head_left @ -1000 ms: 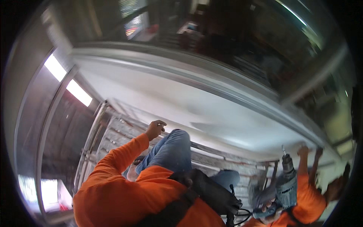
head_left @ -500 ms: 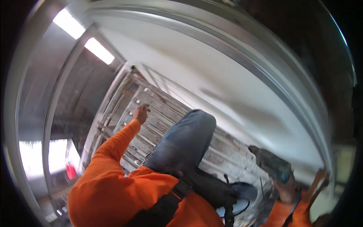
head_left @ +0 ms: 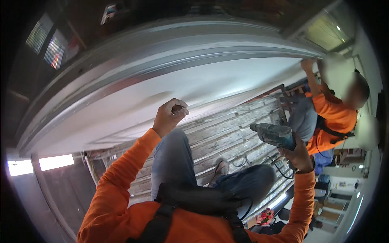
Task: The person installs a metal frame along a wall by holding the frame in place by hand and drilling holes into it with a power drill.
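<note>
In my right hand (head_left: 299, 154) is a dusty teal-and-black power drill (head_left: 274, 135), its chuck pointing left over the planks. My fingers are wrapped round its grip. My left hand (head_left: 170, 115) is raised in front of a long white panel (head_left: 190, 79), with fingers curled and the thumb against them. Whatever is between those fingers, if anything, is too small or hidden to name. A grey metal frame rail (head_left: 178, 60) runs along the panel's upper edge, apart from both hands.
Beneath me lies a worn slatted platform (head_left: 210, 137) with a cable across it; my sandalled foot (head_left: 221, 167) rests there. At right, a co-worker in an orange top (head_left: 334, 113) reaches a hand (head_left: 308, 65) up to the rail's end. Red flowers (head_left: 265, 216) show below.
My view has swung right, bringing the co-worker fully in. My left hand has come up in front of the panel. The drill stays in my right hand, now held out over the planks.
</note>
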Action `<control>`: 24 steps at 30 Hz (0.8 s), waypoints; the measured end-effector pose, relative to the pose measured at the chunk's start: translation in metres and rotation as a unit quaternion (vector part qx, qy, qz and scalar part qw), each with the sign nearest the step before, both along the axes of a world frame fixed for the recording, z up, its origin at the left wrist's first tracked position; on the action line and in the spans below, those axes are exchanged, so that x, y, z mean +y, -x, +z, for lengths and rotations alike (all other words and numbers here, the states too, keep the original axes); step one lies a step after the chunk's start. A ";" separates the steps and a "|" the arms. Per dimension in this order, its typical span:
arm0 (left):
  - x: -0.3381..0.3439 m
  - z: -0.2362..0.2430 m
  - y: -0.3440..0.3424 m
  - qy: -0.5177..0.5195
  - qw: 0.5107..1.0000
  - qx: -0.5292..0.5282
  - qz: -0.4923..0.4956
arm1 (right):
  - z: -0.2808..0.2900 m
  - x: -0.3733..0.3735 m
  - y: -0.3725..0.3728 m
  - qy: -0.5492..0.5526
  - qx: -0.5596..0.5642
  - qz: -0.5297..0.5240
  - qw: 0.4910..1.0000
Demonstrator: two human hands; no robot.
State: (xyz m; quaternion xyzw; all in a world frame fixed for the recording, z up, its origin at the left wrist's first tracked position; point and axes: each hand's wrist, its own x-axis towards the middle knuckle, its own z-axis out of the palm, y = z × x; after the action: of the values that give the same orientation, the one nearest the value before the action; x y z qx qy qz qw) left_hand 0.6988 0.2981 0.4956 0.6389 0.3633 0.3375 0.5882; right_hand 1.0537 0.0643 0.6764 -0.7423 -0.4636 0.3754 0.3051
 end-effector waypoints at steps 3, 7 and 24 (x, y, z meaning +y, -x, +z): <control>0.001 0.014 -0.043 0.116 0.992 -0.054 -0.016 | 0.002 -0.034 -0.004 -0.039 0.002 -0.081 0.996; -0.015 0.033 -0.112 0.284 0.949 -0.131 -0.024 | 0.000 -0.072 0.022 -0.150 0.031 -0.239 0.959; -0.035 0.070 -0.253 0.406 0.841 -0.352 -0.064 | -0.075 -0.069 0.017 -0.260 0.244 -0.221 0.908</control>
State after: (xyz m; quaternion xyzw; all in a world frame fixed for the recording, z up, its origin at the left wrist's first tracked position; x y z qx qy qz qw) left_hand 0.9522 0.2627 0.5659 0.2031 0.1947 0.3239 0.9033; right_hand 1.0368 -0.0050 0.6009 -0.6059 -0.2799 0.3336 0.6658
